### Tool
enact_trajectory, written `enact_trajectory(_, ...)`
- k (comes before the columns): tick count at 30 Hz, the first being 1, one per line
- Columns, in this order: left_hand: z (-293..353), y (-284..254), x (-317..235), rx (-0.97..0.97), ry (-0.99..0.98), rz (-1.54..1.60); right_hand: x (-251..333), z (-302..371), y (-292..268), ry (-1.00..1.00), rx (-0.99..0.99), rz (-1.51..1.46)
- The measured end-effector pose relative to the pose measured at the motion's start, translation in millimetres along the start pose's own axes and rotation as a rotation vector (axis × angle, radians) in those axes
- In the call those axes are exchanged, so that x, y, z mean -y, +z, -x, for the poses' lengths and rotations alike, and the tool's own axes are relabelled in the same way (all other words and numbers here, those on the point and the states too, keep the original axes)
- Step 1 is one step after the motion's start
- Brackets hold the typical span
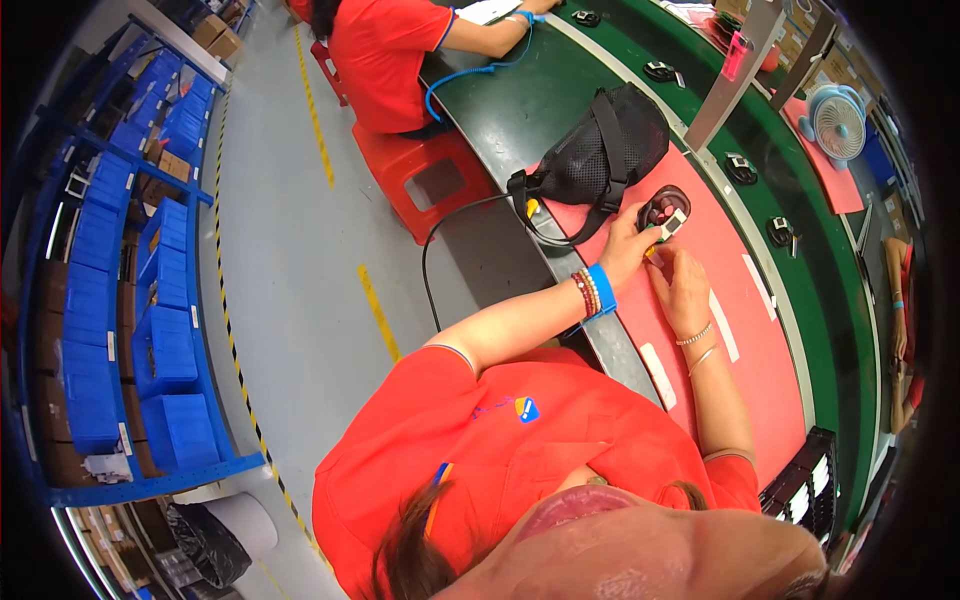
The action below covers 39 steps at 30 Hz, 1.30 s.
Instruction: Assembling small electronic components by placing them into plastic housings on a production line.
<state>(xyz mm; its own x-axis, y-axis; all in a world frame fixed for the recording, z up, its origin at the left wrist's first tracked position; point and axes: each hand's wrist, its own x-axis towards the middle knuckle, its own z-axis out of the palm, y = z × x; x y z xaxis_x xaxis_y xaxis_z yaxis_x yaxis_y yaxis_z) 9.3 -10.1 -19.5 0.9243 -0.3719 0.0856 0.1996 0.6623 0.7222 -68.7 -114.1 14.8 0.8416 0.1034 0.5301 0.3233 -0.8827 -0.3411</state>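
Note:
My left hand (627, 246), with a blue band and beads at the wrist, is closed around a dark oval device (657, 205) with reddish round spots on its face. A small white rectangular piece with a dark window (674, 222) lies against the device's near end. Just to the right, my right hand (684, 288) has its fingers bent in toward the left thumb. A tiny yellow and green bit shows between the two hands; what the right fingertips pinch is too small to make out. Both hands are over the pink mat (740, 400).
A black mesh bag with straps (610, 145) lies beyond my left hand. To the right runs a green conveyor belt (810, 290) carrying several small dark devices. A person in red (385, 65) works farther up. Left are a red stool (420, 185) and blue bins (165, 345).

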Motion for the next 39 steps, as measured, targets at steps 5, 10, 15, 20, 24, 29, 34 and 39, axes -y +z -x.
enact_trajectory(5, 5.5, 6.5, -7.8, 0.000, -0.050, -0.042, -1.1, 1.4, -7.6, -0.124, -0.079, -0.024)
enact_trajectory(10, 7.4, 5.2, -6.3, 0.068, 0.064, -0.147, -5.5, 6.9, -18.2, -0.085, -0.072, -0.146)
enact_trajectory(15, 7.5, 2.8, -3.7, 0.106, 0.073, -0.275, -10.2, 9.4, -23.2, -0.126, -0.027, -0.152)
enact_trajectory(20, 0.7, -8.1, 8.4, 0.147, 0.173, -0.406, -10.6, 4.1, -30.6, -0.169, 0.019, -0.149)
enact_trajectory(24, 8.5, 3.4, -7.9, 0.154, 0.054, -0.378, -19.2, 5.4, -33.6, -0.175, -0.017, -0.147)
enact_trajectory(29, 11.1, 5.4, -8.3, 0.178, 0.011, -0.420, -23.0, 7.2, -37.4, -0.138, -0.052, -0.123)
enact_trajectory(34, 11.1, 4.0, -6.4, 0.208, 0.013, -0.435, -26.5, 11.2, -34.2, -0.107, -0.066, -0.125)
enact_trajectory(39, 7.1, 1.8, -5.7, 0.203, 0.028, -0.410, -21.3, 8.7, -34.8, -0.117, -0.063, -0.165)
